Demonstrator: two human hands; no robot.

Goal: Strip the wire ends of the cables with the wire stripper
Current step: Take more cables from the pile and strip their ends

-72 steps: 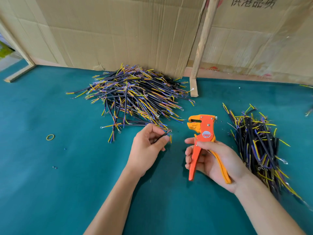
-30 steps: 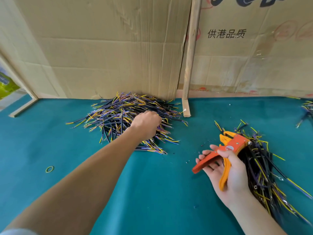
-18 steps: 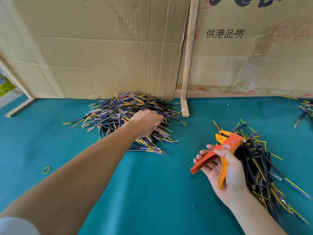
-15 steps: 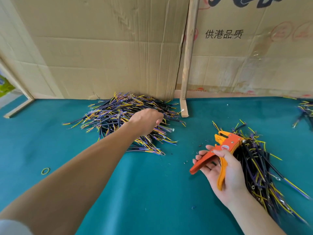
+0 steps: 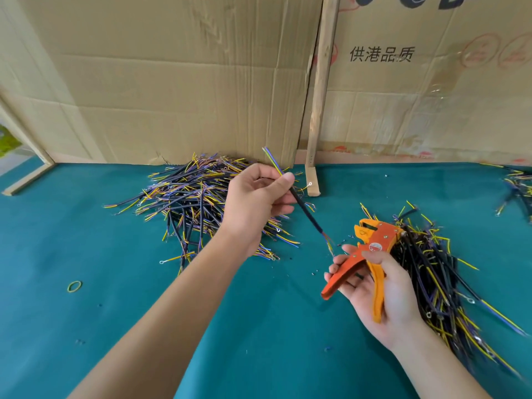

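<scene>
Cable (image 5: 302,207), black-sheathed, is pinched between thumb and curled fingers of the left hand (image 5: 256,197), raised above the teal table cover (image 5: 86,326). It slants from upper left to lower right; yellow and blue-purple cores show at its upper end, and its thin lower cores point at the wire stripper (image 5: 365,254), ending just beside the right fingertips. Whether they touch cannot be told.

Right hand (image 5: 383,295) lies palm up, thumb across the tool's body, fingers loosely curled under the orange handle; the yellow handle lies along the palm. Handles are spread wide apart. A round red-and-white label sits on the stripper body, its writing too small to read.

Relative to the stripper: a large cable pile (image 5: 195,203) lies to the upper left, under and behind the left hand; a second cable heap (image 5: 431,280) lies just right, partly behind the right hand; a few more cables (image 5: 518,185) lie at the far right edge. A yellow-green rubber band (image 5: 74,286) lies far left.

Cardboard sheets (image 5: 172,82) stand behind, split by a wooden slat (image 5: 321,96). The right sheet reads "供港品质" in black, with faint red round stamps beside it.
</scene>
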